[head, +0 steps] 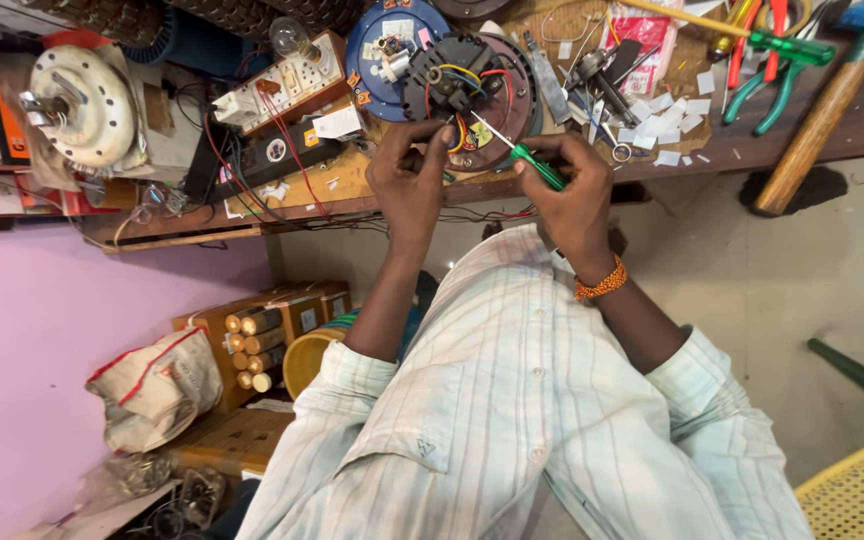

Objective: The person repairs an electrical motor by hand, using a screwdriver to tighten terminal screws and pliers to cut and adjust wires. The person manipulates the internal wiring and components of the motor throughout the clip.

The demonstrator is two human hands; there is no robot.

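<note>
I pinch the green screwdriver (537, 165) in my right hand (574, 195), tip angled into the fan motor (472, 85), while my left hand (410, 175), fingers pressed together beside it, grips the wires (460, 72) aside.

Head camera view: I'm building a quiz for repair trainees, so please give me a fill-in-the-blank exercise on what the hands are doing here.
1. The right hand holds a screwdriver whose handle is ____ in colour.
2. The left hand pinches at the wires of the round motor lying on the ____.
3. On the right wrist sits a beaded bracelet coloured ____.
4. At the bench's right end lies a hammer with a ____ handle.

Missing words: green; workbench; orange; wooden
</note>
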